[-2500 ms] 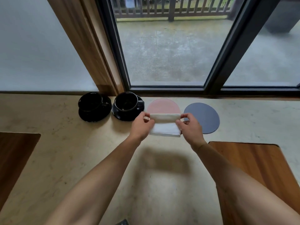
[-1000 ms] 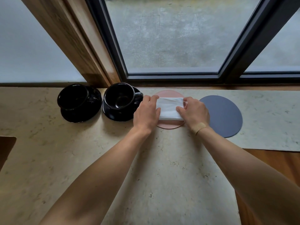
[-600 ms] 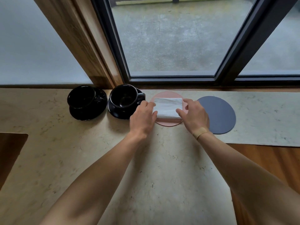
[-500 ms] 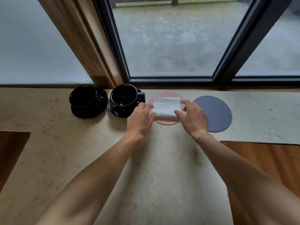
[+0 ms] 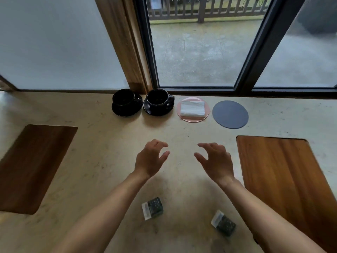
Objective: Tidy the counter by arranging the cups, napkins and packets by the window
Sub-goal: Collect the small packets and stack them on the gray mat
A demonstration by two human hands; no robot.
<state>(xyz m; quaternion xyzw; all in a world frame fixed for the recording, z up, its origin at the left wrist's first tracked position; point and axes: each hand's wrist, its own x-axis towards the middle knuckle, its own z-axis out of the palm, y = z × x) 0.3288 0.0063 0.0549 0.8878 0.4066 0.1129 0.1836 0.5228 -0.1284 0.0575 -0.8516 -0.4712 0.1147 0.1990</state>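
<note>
A folded white napkin stack (image 5: 192, 110) lies on a pink round coaster (image 5: 193, 119) by the window. To its right is a bare blue-grey round coaster (image 5: 230, 114). Left of the pink coaster stand two black cups on black saucers, one (image 5: 158, 100) beside it and one (image 5: 124, 98) further left. Two small dark packets lie near me on the counter, one (image 5: 152, 207) between my forearms and one (image 5: 223, 223) by my right forearm. My left hand (image 5: 150, 158) and my right hand (image 5: 215, 160) hover over the counter's middle, fingers spread and curled, holding nothing.
A wooden board (image 5: 290, 181) lies on the beige stone counter (image 5: 102, 148) at the right and a darker one (image 5: 31, 165) at the left. A dark window frame (image 5: 242, 90) and a wooden post (image 5: 125, 52) border the counter's far edge.
Both hands let go of the napkin stack, which now rests on the pink coaster, and drew back toward me. The view tipped down, bringing the two packets into sight.
</note>
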